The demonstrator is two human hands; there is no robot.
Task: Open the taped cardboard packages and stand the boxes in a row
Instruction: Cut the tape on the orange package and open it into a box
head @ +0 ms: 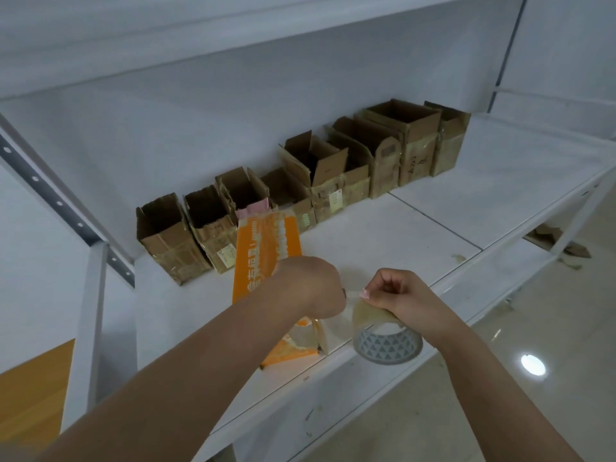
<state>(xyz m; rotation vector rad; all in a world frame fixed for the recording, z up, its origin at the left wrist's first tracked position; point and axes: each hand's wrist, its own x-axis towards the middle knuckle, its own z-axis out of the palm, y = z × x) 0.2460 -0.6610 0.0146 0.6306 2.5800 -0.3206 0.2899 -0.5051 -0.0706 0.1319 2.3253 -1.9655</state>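
Right hand (400,295) grips the tape roll (386,341) at the shelf (466,201) front edge; left hand (310,285) pinches the clear tape end beside it. Just beyond, the orange package (263,248) lies under the left hand. Far back, opened cardboard boxes (300,181) stand in a row along the wall.

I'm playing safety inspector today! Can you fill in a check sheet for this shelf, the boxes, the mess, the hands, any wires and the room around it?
Surface: white shelf, small scraps near its front edge.
Job's things: opened brown cardboard boxes standing in a row at the back; orange package lying flat in front.
Clutter: cardboard scraps on the lower level.
Hands: left hand and right hand pinch the tape end; the right also grips the clear tape roll.
Cables: nothing seen.
Surroundings: white wall, glossy floor reflecting a lamp.
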